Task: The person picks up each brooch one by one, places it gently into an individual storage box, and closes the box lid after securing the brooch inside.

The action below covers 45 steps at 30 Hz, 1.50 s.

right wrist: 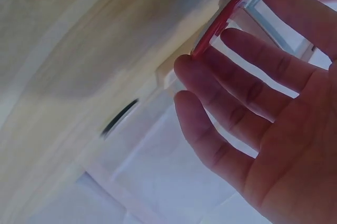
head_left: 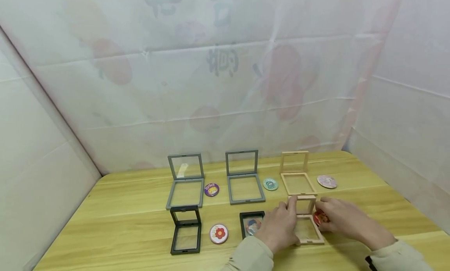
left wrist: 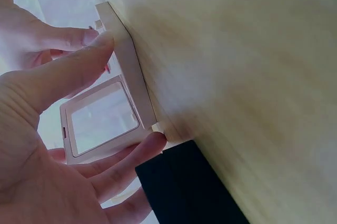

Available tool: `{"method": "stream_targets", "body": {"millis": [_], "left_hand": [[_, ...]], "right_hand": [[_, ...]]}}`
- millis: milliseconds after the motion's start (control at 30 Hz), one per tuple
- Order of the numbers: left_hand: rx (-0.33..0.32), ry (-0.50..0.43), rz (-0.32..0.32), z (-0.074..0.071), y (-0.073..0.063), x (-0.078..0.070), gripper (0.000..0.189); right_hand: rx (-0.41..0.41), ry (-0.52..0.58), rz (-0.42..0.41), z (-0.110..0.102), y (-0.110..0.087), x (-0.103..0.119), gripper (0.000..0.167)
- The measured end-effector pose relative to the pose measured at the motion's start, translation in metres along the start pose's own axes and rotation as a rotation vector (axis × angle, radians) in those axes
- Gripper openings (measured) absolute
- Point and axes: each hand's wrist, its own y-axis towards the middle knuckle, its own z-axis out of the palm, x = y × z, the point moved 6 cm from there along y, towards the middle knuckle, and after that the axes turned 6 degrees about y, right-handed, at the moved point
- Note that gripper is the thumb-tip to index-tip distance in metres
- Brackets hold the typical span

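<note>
Head: wooden table point(head_left: 130, 224), white sheeting point(head_left: 158, 91); left hand point(head_left: 279, 228) round frame point(head_left: 304, 216), right hand point(head_left: 344, 217) round badge point(head_left: 319, 217)

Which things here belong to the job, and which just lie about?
In the job now:
- front beige frame, in the left hand
- red badge, in the right hand

Lying unheld, perhaps for the same job:
- left gray frame, right gray frame
- rear beige frame
- open black frame; filled black frame, bluish badge inside
- purple badge, teal badge, flower badge, pale pink badge

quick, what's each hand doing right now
Left hand: closed, holding the near beige frame.
Right hand: closed, pinching the red badge.
</note>
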Motion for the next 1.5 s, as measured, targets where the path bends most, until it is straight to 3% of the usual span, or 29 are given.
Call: {"method": "stream_targets", "body": {"millis": [333, 633, 1167, 1500], "left_hand": [[0.005, 0.028, 0.002, 0.001, 0.0, -0.001, 0.106], [0.003, 0.023, 0.001, -0.001, 0.0, 0.001, 0.105], [0.023, 0.026, -0.024, 0.0, 0.001, 0.002, 0.109], [0.012, 0.037, 0.005, 0.001, 0.001, 0.0, 0.106]], "right_hand": [[-0.022, 0.094, -0.114, -0.005, 0.0, 0.017, 0.03], [-0.047, 0.078, -0.179, 0.0, 0.003, 0.028, 0.032], [-0.025, 0.085, -0.17, 0.004, 0.006, 0.041, 0.029], [-0.036, 0.049, -0.171, 0.008, 0.008, 0.046, 0.029]]}}
